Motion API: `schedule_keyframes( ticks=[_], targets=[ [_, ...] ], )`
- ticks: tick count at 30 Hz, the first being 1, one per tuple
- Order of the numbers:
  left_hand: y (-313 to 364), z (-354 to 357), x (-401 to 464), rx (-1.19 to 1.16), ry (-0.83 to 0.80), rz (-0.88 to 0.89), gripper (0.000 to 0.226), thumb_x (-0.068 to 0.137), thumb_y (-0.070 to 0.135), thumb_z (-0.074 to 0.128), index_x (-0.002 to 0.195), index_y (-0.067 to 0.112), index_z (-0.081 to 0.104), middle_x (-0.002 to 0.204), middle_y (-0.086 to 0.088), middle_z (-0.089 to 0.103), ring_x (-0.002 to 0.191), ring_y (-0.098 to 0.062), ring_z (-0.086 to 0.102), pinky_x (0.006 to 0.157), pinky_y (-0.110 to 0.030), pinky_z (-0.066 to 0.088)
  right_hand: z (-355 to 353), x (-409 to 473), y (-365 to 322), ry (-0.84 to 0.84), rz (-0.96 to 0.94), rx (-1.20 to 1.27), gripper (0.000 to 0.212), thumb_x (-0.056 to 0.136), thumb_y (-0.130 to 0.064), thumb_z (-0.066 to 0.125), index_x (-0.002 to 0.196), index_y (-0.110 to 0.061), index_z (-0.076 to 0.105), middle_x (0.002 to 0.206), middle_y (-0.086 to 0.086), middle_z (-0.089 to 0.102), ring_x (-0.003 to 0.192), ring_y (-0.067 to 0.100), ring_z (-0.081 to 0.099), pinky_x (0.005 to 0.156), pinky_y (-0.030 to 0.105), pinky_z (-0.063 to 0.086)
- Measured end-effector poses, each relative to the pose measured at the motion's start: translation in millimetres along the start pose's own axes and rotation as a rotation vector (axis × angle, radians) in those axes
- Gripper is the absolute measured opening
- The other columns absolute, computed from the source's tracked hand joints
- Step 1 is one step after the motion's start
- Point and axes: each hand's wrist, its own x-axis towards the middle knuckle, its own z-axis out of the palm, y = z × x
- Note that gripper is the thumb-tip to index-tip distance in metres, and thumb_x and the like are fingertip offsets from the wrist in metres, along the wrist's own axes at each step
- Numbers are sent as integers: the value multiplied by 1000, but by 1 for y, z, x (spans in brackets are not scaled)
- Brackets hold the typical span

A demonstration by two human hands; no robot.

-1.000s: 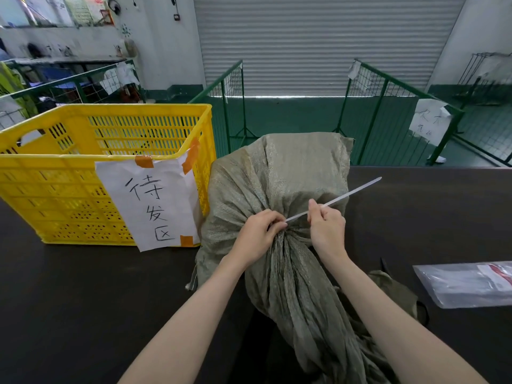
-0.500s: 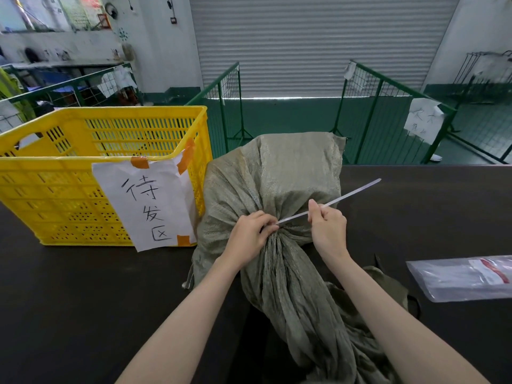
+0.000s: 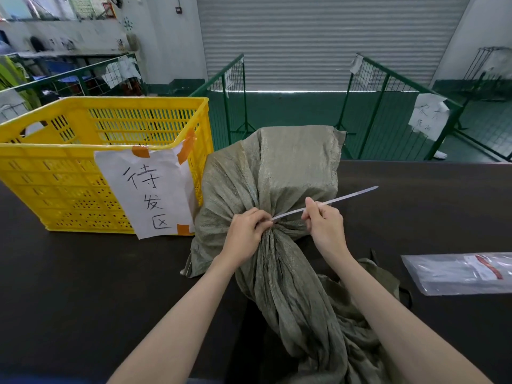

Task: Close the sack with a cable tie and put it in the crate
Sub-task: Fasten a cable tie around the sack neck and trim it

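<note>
Woven grey-green sack (image 3: 279, 173), neck bunched under left hand (image 3: 246, 234); right hand (image 3: 324, 220) pinches flat cable tie (image 3: 346, 196).

One grey-green woven sack (image 3: 279, 173), one white cable tie (image 3: 340, 199) and one yellow plastic crate (image 3: 83, 167) sit on one dark table (image 3: 83, 273). The crate carries one white paper sign (image 3: 149, 189) held by three strips of orange tape (image 3: 140, 151). Two bare hands are in view, one left hand (image 3: 245, 235) and one right hand (image 3: 324, 224), plus one clear plastic packet (image 3: 457, 273).
</note>
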Motion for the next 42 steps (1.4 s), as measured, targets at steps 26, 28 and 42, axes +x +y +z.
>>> schedule_keyframes(
  ticks=[26, 28, 42],
  targets=[
    [18, 19, -46, -32, 204, -152, 12, 95, 15, 55, 97, 11, 66, 94, 1, 50, 87, -21, 56, 80, -44, 49, -86, -46, 65, -29, 18, -557, 20, 83, -3, 58, 101, -11, 63, 96, 8, 65, 92, 28, 61, 78, 35, 47],
    [17, 20, -48, -12, 209, -155, 12, 95, 17, 55, 97, 12, 66, 95, 2, 50, 87, -21, 56, 80, -44, 49, -96, -49, 75, -88, 114, -773, 30, 86, -12, 56, 115, -16, 58, 115, 9, 58, 110, 33, 52, 91, 46, 43],
    [18, 24, -51, 162, 180, -162, 11, 95, 15, 54, 97, 9, 63, 97, -8, 54, 88, -25, 55, 79, -34, 35, -66, -110, 106, -456, 341, -782, 27, 93, -24, 45, 115, -10, 50, 107, 17, 65, 103, 37, 58, 79, 42, 48]
  ],
)
